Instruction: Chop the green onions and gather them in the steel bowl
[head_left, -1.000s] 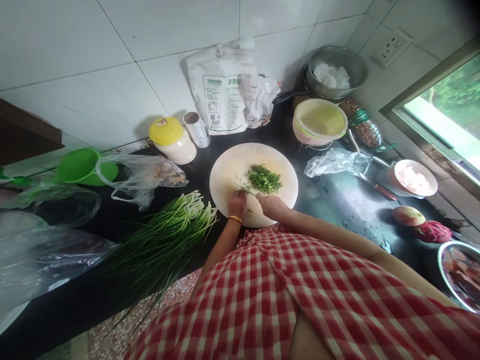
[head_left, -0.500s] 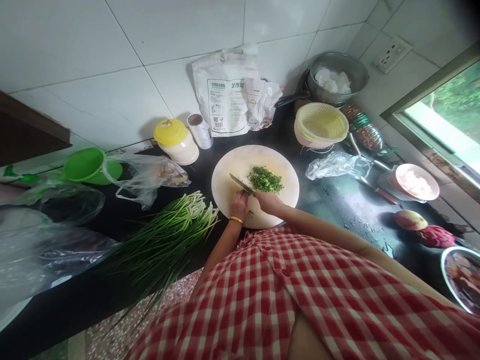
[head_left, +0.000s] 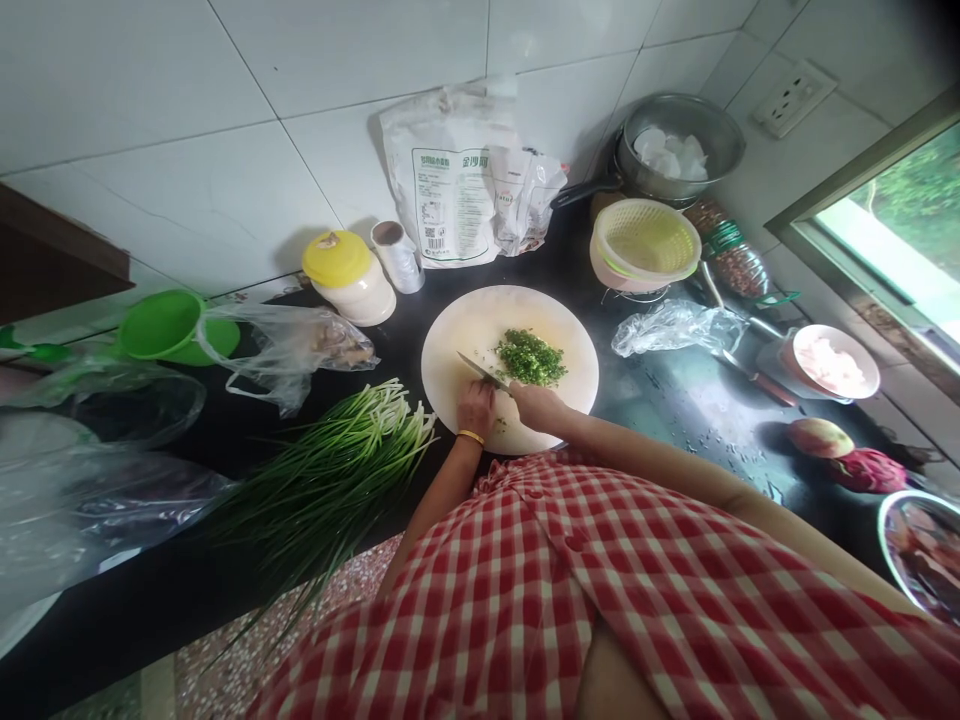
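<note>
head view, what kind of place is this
Most likely a home kitchen: a round cutting board with chopped greens on a dark counter, a knife in the right hand, and a metal pot by the tiled wall.

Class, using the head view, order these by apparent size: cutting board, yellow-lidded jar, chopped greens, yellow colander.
1. cutting board
2. yellow colander and yellow-lidded jar, too alike to rank
3. chopped greens
</note>
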